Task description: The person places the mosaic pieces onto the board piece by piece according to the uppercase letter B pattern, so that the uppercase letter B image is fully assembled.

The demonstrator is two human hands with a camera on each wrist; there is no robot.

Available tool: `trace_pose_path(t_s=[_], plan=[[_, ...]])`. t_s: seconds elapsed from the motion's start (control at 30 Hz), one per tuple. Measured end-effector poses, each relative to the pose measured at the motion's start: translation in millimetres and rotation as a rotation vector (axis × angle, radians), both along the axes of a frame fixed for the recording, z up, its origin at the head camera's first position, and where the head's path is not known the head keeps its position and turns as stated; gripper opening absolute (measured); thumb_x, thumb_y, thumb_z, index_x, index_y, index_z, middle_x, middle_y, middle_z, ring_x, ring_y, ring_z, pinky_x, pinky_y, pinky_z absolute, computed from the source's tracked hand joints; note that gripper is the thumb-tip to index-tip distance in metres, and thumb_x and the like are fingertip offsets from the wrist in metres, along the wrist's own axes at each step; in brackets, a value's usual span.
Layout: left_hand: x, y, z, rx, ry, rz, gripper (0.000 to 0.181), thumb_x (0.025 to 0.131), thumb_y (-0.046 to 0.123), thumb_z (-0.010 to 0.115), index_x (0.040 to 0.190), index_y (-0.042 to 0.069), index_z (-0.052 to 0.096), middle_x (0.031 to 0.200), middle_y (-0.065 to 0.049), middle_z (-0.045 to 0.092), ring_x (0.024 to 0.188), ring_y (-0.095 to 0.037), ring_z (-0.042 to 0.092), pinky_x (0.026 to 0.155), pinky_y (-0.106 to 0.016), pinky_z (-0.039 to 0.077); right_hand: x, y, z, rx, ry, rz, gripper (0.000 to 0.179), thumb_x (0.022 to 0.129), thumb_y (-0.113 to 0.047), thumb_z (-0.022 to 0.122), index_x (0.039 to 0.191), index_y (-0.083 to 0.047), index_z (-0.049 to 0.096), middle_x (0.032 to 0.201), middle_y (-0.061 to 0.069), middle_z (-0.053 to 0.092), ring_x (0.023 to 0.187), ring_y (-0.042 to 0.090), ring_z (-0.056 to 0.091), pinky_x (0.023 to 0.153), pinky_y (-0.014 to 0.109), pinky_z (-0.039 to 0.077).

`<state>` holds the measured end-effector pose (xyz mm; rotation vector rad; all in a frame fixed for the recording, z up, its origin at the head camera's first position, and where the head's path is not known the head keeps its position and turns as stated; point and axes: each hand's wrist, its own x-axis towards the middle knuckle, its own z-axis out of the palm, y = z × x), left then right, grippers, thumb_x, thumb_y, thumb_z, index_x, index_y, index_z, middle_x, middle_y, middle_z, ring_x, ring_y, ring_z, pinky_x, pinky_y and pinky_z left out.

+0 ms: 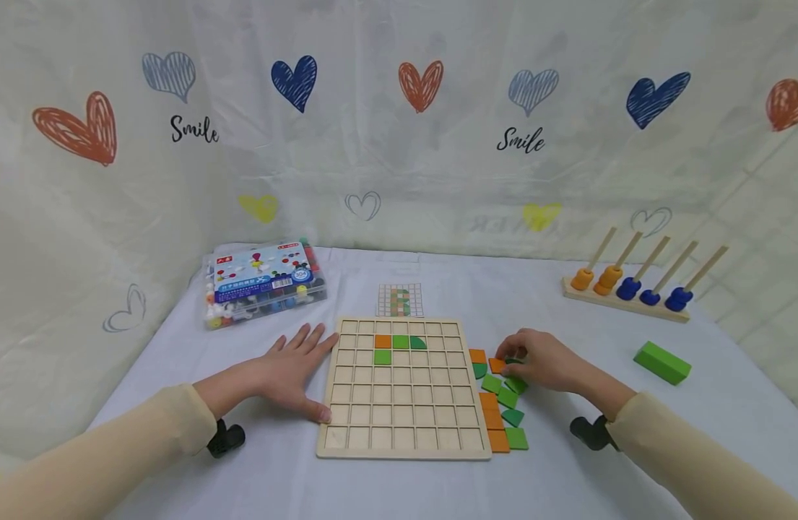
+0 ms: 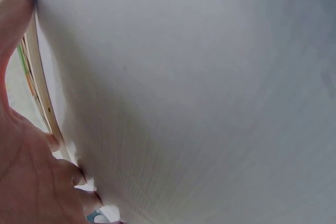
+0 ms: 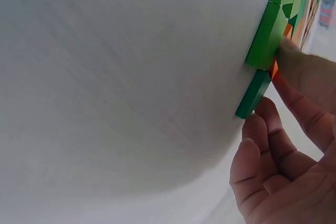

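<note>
A wooden grid board (image 1: 404, 456) lies on the white cloth. In its upper cells sit an orange square (image 1: 382, 341), two light green squares (image 1: 401, 341) and a dark green quarter-circle tile (image 1: 417, 343). My left hand (image 1: 287, 375) spreads its fingers along the board's left edge, thumb and fingertips touching it. Right of the board, my right hand (image 1: 543, 361) pinches an orange tile (image 1: 496, 366) between thumb and index finger. The right wrist view shows a dark green tile (image 3: 253, 94) near the curled other fingers, beside a light green tile (image 3: 265, 40).
Loose orange tiles (image 1: 492, 412) and green tiles (image 1: 517, 438) lie along the board's right edge. A printed pattern card (image 1: 400, 300) is behind the board. A clear box (image 1: 265, 282) stands back left; a peg stacker (image 1: 622, 300) and green block (image 1: 662, 362) are at right.
</note>
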<state>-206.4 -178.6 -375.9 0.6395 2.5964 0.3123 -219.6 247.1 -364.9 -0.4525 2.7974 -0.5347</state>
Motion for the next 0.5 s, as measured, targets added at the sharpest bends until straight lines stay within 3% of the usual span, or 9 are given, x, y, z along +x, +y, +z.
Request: trace_pose_path(t_s=[0.3, 0.5], plan=[[-1.3, -0.7, -2.0, -0.001, 0.002, -0.002, 0.128, 0.075, 0.074, 0.075, 0.166, 0.012, 0.01, 0.172, -0.021, -0.001, 0.158, -0.047, -0.005, 0.121, -0.074, 0.003, -2.5, -3.4, -1.5, 0.013, -0.02, -0.031, 0.02, 0.089, -0.014, 0.08, 0.105, -0.006, 0.072, 0.099, 0.004, 0.067, 0.088, 0.018, 0.058, 0.086, 0.04, 0.056], [-1.1, -0.6, -1.3, 0.004, -0.002, -0.002, 0.128, 0.075, 0.074, 0.075, 0.166, 0.012, 0.009, 0.172, -0.021, -0.001, 0.158, -0.047, -0.005, 0.121, -0.074, 0.002, -1.4, -4.5, -0.1, 0.017, -0.04, -0.041, 0.017, 0.093, -0.011, 0.075, 0.108, -0.004, 0.07, 0.1, 0.004, 0.066, 0.089, 0.019, 0.056, 0.084, 0.038, 0.056]])
